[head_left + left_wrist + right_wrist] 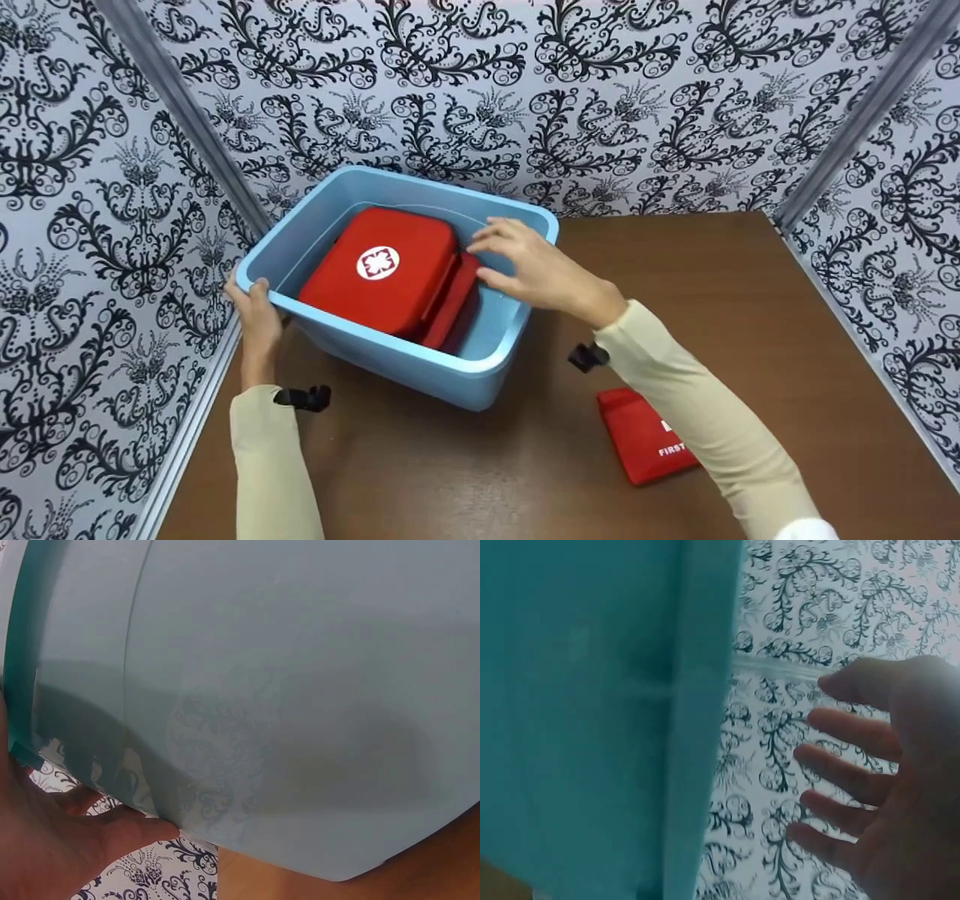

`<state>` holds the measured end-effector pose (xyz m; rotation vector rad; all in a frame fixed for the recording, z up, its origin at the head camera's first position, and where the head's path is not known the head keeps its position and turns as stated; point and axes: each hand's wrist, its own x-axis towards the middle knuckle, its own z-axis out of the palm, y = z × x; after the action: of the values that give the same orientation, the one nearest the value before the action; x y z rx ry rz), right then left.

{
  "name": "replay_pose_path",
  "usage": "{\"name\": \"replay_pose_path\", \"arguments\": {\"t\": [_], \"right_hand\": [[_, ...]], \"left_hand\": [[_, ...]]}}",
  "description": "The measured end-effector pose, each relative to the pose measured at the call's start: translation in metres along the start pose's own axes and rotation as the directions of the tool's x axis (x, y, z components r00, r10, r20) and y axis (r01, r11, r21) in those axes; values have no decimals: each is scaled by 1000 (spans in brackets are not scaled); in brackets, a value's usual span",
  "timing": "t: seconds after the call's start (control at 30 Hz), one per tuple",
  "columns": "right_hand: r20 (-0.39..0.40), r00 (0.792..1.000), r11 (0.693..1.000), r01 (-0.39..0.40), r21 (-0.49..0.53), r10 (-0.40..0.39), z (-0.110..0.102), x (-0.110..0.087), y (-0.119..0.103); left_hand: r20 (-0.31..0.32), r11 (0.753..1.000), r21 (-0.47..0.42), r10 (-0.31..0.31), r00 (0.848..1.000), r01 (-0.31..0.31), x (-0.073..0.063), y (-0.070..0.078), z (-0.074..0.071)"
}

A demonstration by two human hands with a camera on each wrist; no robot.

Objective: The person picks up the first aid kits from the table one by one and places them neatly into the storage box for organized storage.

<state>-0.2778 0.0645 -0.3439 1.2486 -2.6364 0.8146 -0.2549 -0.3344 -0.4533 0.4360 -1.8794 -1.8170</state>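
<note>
A light blue plastic tub (pixel 420 375) stands on the table in the head view, its left end close to the wall. Inside it lies a red case (pixel 337 289) with a white round emblem, and beneath that, to its right, shows part of another red case (pixel 454 304). My left hand (pixel 259 319) grips the tub's near left corner by the rim; the left wrist view has this hand (pixel 82 844) along the tub's wall (pixel 300 675). Over the tub's right side hovers my right hand (pixel 536 266), fingers spread and holding nothing. Those spread fingers also show in the right wrist view.
On the brown table (pixel 697 315), a red first aid pouch (pixel 637 435) lies at the right, partly hidden under my right forearm. Patterned walls (pixel 600 105) close off the back and both sides, with grey strips along their corners.
</note>
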Motion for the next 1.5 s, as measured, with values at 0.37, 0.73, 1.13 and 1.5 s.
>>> {"name": "replay_pose_path", "arguments": {"t": [0.37, 0.73, 1.13, 1.5], "right_hand": [[-122, 981, 987, 141, -79, -150, -10, -50, 38], [-209, 966, 988, 145, -48, -152, -6, -105, 75], [-189, 972, 984, 116, -134, -140, -12, -155, 106], [49, 988, 978, -136, -161, 145, -14, -194, 120]], "left_hand": [[4, 1000, 0, -17, 1000, 17, -1, 0, 0], [13, 1000, 6, -25, 1000, 25, 0, 0, -3], [22, 1000, 15, -23, 999, 23, 3, 0, -4], [10, 1000, 5, -14, 1000, 14, 2, 0, -3]]}}
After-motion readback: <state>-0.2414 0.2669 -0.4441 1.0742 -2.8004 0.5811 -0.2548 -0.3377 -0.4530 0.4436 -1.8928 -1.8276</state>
